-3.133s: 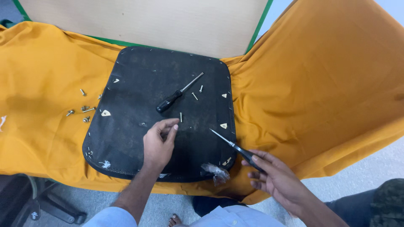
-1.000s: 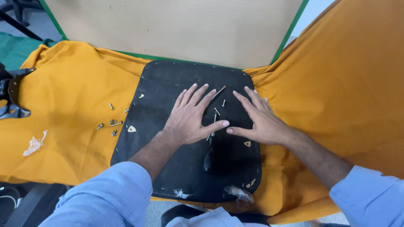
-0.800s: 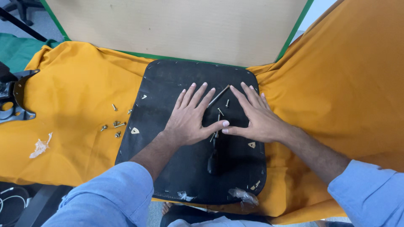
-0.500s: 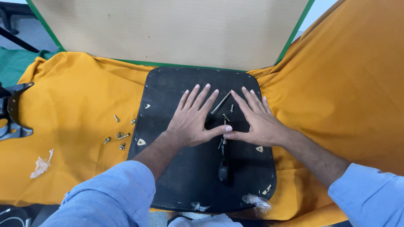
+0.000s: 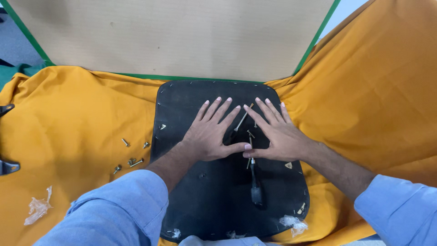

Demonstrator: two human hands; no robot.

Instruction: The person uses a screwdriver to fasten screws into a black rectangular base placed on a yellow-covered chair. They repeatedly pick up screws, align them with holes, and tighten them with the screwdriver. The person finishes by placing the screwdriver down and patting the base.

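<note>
- Black rounded-square seat panel point(image 5: 214, 200): lies flat on the orange cloth point(image 5: 77, 114), its far edge just below the green-edged tan board point(image 5: 173, 36); pale staples dot its rim, and small triangular cream tabs sit near its left and right edges.
- Left hand point(image 5: 211, 134): palm down on the panel's middle, fingers spread and pointing to the far edge, thumb stretched right; flat open, holding nothing.
- Right hand point(image 5: 275, 134): palm down just beside the left, fingers spread toward the far edge, thumb stretched left so that the two thumb tips nearly meet; flat open, gripping nothing.
- Black-handled screwdriver point(image 5: 255, 184): lies on the panel below the thumbs, handle toward the near edge, shaft running up under the right thumb.
- Second slim metal tool shaft point(image 5: 241, 120): lies slantwise between the two index fingers, on the panel's far half.
- Small loose screws on the panel point(image 5: 250, 134): scattered in the gap between the hands.
- Silver bolts and screws point(image 5: 132, 160): a loose group on the cloth, left of the panel's left edge.
- Crumpled clear plastic scrap point(image 5: 37, 209): on the cloth near its near-left corner.
- Second clear plastic scrap point(image 5: 291, 223): at the panel's near-right corner.
- Light blue shirt sleeves point(image 5: 114, 209): cover both forearms at the near edge of view.
</note>
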